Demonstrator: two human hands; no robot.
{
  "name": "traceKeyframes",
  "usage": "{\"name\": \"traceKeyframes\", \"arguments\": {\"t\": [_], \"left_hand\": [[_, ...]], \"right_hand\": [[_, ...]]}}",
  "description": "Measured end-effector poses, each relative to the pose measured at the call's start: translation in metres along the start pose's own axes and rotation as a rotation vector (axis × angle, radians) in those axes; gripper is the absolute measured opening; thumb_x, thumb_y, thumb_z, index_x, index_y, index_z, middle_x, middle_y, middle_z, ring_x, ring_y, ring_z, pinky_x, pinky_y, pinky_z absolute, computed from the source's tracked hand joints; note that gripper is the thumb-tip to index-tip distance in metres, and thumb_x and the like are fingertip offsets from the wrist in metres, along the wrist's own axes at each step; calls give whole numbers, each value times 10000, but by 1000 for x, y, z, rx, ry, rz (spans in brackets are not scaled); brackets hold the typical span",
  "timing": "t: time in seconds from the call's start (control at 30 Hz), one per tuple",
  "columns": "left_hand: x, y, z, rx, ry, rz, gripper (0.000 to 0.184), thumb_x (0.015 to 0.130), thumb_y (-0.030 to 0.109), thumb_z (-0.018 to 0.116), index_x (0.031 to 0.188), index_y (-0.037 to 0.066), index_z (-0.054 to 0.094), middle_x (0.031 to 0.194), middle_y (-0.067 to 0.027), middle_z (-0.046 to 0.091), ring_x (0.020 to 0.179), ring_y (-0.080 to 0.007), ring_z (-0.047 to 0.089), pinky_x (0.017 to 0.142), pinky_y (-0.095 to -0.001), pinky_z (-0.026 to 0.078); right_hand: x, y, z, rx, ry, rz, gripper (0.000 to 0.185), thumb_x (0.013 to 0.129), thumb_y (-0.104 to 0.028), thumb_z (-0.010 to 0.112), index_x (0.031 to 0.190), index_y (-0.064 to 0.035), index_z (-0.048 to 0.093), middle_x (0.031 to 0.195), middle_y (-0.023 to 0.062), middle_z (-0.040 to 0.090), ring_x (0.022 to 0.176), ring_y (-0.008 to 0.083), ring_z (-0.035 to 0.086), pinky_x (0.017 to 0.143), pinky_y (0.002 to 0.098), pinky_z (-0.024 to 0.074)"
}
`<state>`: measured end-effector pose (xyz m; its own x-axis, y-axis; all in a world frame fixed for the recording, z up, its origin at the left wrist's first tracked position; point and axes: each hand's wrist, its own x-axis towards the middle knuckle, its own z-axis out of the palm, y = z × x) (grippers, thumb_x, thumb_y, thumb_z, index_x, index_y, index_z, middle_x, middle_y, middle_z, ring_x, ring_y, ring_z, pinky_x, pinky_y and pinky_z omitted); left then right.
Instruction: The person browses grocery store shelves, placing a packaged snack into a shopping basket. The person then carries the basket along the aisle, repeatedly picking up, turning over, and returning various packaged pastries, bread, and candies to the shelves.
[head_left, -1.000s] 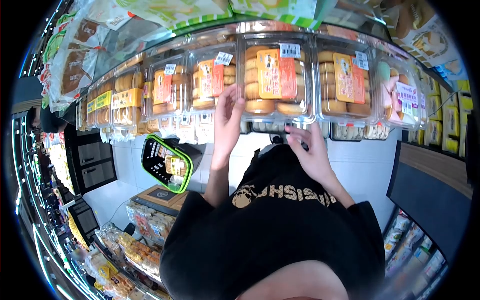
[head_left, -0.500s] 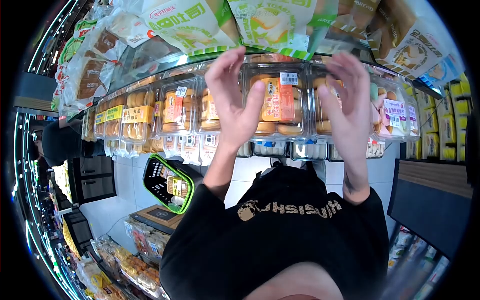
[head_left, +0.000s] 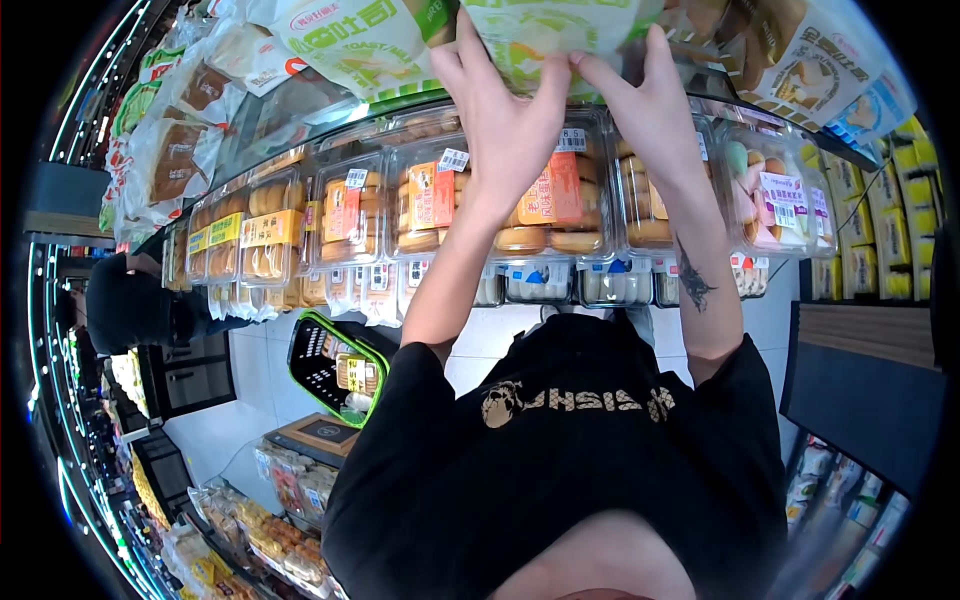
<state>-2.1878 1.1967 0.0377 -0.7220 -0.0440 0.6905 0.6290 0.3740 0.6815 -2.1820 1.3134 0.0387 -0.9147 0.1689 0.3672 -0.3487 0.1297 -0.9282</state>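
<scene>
A green-and-white bag of toast bread (head_left: 545,45) stands at the top of the display, in front of me. My left hand (head_left: 503,112) grips its left side, thumb against the front and fingers along the edge. On the other side, my right hand (head_left: 648,112) holds the bag with its thumb on the front, close to the left thumb. Some fingertips are hidden behind the bag. Below my hands, clear plastic boxes of round cakes (head_left: 545,240) with orange labels stand in a row. A second green-and-white toast bag (head_left: 355,45) is just to the left.
Brown-and-white bread bags (head_left: 815,75) stand at the upper right, and wrapped brown loaves (head_left: 175,155) at the far left. A black basket with a green rim (head_left: 375,400) holds packaged food on the floor. Another person in dark clothes (head_left: 130,300) is at the left.
Both hands have moved forward from above the cake boxes and taken hold of the toast bag. Previously they were raised, with fingers apart and nothing in them.
</scene>
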Motion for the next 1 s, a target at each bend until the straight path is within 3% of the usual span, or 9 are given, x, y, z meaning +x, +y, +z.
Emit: {"name": "traceKeyframes", "arguments": {"t": [0.2, 0.33, 0.4, 0.47, 0.57, 0.7, 0.8, 0.97, 1.0], "left_hand": [[-17, 5, -17, 50, -92, 131, 415, 710, 103, 633, 1072, -1, 458, 980, -92, 349, 927, -197, 347, 812, -290, 332], [-28, 25, -33, -120, -461, 126, 760, 693, 175, 654, 1311, 27, 237, 1264, -221, 219, 1158, -315, 315, 961, -371, 278], [-38, 34, -30, -448, -550, 58, 739, 667, 234, 691, 1290, 76, 327, 1248, -205, 227, 1139, -329, 330, 947, -380, 294], [-45, 45, -36, -246, -566, 270, 789, 605, 201, 724, 1257, -6, 331, 1265, -205, 257, 1144, -342, 318, 929, -398, 301], [-62, 55, -41, -346, -676, 300, 686, 584, 194, 732, 1201, 82, 453, 1249, -209, 316, 1113, -330, 362, 909, -398, 311], [-73, 44, -43, -498, -842, 528, 482, 756, 424, 555, 1124, 114, 535, 1232, -203, 351, 1091, -318, 393, 888, -395, 322], [-83, 38, -37, -540, -904, 366, 495, 725, 407, 605, 1134, 140, 529, 1243, -207, 335, 1117, -325, 372, 911, -396, 313], [-94, 37, -30, -802, -1014, 161, 599, 613, 82, 733, 1163, 139, 503, 1297, -220, 222, 1185, -372, 300, 944, -388, 322], [-98, 33, -30, -840, -1032, 164, 801, 537, 52, 734, 1244, 226, 401, 1329, -218, 178, 1177, -403, 278, 947, -407, 310]], "right_hand": [[-47, -15, -18, 201, 81, 2, 454, 687, -105, 685, 1070, 15, 473, 961, 95, 578, 879, 159, 547, 781, 268, 431], [-93, -19, -32, 191, 187, 77, 366, 665, -58, 696, 991, 33, 559, 936, 104, 595, 876, 187, 560, 795, 285, 433], [-121, -11, -44, 190, 247, 44, 396, 663, -76, 702, 1012, 35, 550, 963, 114, 584, 903, 205, 551, 816, 304, 424], [-146, -5, -54, 162, 269, 39, 412, 664, -87, 702, 1023, 34, 540, 974, 115, 578, 913, 205, 546, 820, 307, 421], [-174, -2, -61, 183, 294, 100, 437, 665, -104, 702, 1040, 32, 524, 991, 117, 568, 926, 206, 537, 827, 311, 416], [-192, 5, -58, 240, 306, 190, 470, 667, -127, 702, 1063, 30, 503, 1014, 118, 555, 945, 208, 527, 836, 316, 410], [-200, 8, -57, 289, 297, 259, 495, 668, -144, 702, 1080, 28, 487, 1030, 120, 545, 959, 209, 519, 843, 320, 405], [-214, -1, -65, 376, 241, 386, 538, 670, -172, 702, 1109, 25, 461, 1059, 122, 528, 982, 211, 505, 854, 326, 397], [-217, -5, -68, 402, 224, 415, 546, 671, -177, 702, 1115, 25, 456, 1064, 122, 525, 986, 211, 503, 856, 327, 396]]}}
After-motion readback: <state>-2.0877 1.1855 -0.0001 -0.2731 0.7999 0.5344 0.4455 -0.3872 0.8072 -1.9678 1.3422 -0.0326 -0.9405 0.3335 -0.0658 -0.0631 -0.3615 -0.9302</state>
